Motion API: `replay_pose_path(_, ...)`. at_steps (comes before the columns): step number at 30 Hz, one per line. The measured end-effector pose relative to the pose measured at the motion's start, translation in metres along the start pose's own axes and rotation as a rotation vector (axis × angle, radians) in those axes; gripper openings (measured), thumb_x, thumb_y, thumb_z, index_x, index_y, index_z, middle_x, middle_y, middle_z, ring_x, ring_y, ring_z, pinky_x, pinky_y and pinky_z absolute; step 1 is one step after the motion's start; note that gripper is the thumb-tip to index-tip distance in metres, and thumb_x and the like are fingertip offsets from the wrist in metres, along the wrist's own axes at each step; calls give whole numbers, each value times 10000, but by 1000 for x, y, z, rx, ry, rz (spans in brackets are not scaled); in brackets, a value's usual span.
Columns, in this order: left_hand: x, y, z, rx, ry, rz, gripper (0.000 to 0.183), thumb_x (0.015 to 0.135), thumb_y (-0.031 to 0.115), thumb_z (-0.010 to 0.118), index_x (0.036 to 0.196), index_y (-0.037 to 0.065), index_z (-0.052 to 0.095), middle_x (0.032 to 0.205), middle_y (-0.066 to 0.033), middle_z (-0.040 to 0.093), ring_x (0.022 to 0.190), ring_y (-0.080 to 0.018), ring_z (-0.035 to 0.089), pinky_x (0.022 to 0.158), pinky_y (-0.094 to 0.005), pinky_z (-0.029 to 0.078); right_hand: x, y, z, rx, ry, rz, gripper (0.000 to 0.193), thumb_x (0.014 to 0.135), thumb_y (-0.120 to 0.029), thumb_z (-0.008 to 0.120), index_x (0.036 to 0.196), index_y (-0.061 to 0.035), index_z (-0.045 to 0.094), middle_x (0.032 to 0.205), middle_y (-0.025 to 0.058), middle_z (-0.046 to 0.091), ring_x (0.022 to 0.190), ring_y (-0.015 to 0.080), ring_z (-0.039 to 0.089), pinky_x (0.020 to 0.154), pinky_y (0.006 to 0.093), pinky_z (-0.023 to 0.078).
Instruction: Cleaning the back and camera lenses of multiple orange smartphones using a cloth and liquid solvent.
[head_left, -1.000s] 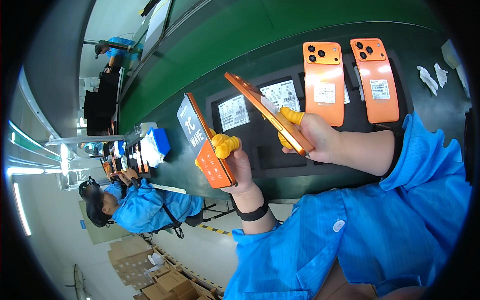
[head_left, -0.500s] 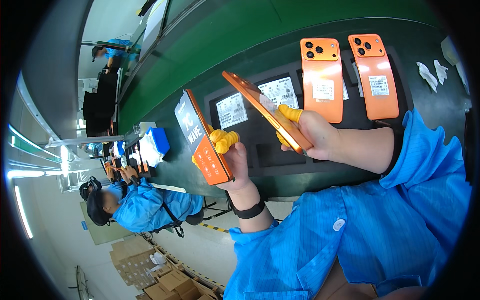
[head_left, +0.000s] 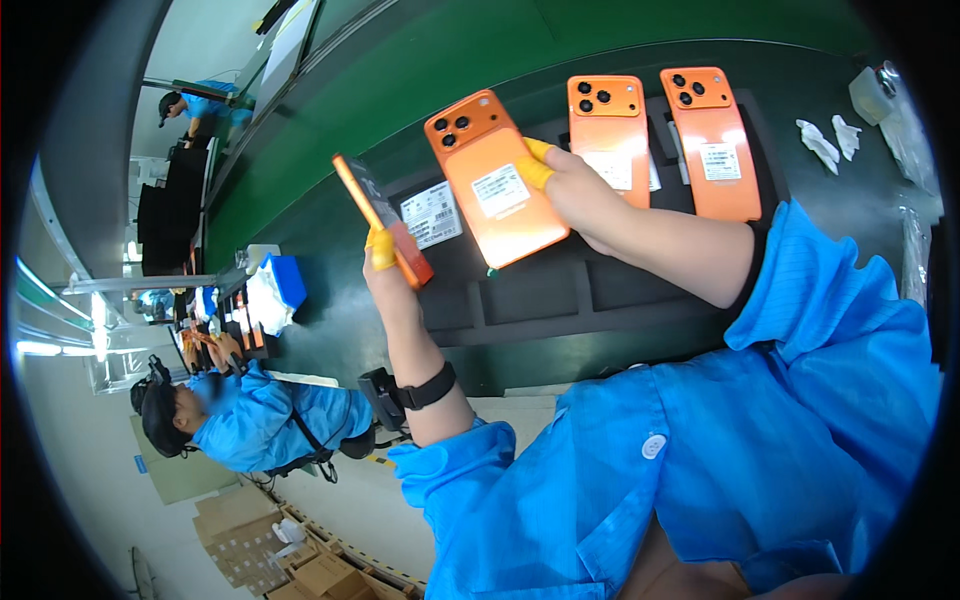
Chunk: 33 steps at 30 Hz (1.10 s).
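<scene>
My left hand (head_left: 380, 270), with yellow finger covers, grips an orange phone (head_left: 364, 195) that stands tilted, its orange edge toward me and its dark-and-orange front facing right. In my right hand (head_left: 570, 190), also with yellow finger covers, is a second orange phone (head_left: 472, 155). Its back faces up, showing three lenses and a white label. This phone is over the black foam tray (head_left: 560, 295); I cannot tell whether it touches. Two more orange phones, the nearer (head_left: 608, 125) and the farther right (head_left: 712, 125), lie back up on the tray. My right forearm partly covers the nearer one.
A white printed label (head_left: 430, 215) lies in the tray's left part. Crumpled white papers (head_left: 820, 145) and a translucent container (head_left: 870, 97) are at the right on the green table. A blue bin (head_left: 288, 282) stands at the left, near a co-worker in blue (head_left: 265, 415).
The left phone has turned from front-facing to nearly edge-on and moved left. The right phone has rotated from edge-on to back up and also moved left. The whole view has shifted slightly.
</scene>
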<state>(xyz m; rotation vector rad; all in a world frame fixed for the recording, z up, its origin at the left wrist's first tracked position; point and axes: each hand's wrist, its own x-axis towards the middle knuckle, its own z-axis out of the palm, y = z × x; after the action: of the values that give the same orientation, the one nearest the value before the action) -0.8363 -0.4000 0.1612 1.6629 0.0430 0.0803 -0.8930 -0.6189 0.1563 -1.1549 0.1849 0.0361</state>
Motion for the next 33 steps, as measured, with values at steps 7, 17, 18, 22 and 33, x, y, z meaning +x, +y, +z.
replay_pose_path(7, -16, -1, 41, 1420, 198, 488, 579, 660, 423, 634, 936, -79, 549, 920, -229, 521, 896, -371, 455, 778, -412, 393, 9, 4, 4, -859, 28, 65, 342, 770, -72, 438, 1086, 56, 410, 1034, 254, 497, 943, 341, 514, 777, 360, 418)
replay_pose_path(17, -45, 9, 46, 1196, 149, 722, 456, 725, 312, 614, 944, -80, 538, 877, -221, 488, 873, -340, 430, 762, -417, 359, -17, -12, 0, -995, -77, -147, 389, 673, 46, 463, 1044, 122, 373, 1112, 312, 362, 1004, 398, 446, 830, 360, 408)
replay_pose_path(18, -56, 13, 56, 1123, 70, 642, 447, 736, 304, 608, 950, -82, 538, 885, -219, 485, 872, -336, 429, 756, -412, 363, -13, -12, -8, -984, -29, -324, 398, 684, 33, 477, 1066, 104, 386, 1105, 288, 388, 1012, 375, 450, 837, 351, 404)
replay_pose_path(22, -84, 19, 82, 964, -203, 658, 418, 705, 234, 644, 988, -53, 531, 918, -189, 482, 885, -326, 428, 771, -399, 372, -27, -60, -32, -956, -152, -329, 375, 742, 15, 500, 1113, 10, 454, 1091, 166, 470, 998, 283, 495, 832, 323, 411)
replay_pose_path(33, -109, 11, 141, 1048, -402, 581, 637, 620, 241, 724, 1103, -52, 430, 901, -183, 482, 859, -314, 436, 774, -375, 382, -86, -86, -144, -1509, -437, -384, 220, 758, -158, 548, 955, -62, 574, 856, 106, 537, 813, 258, 539, 699, 345, 442)
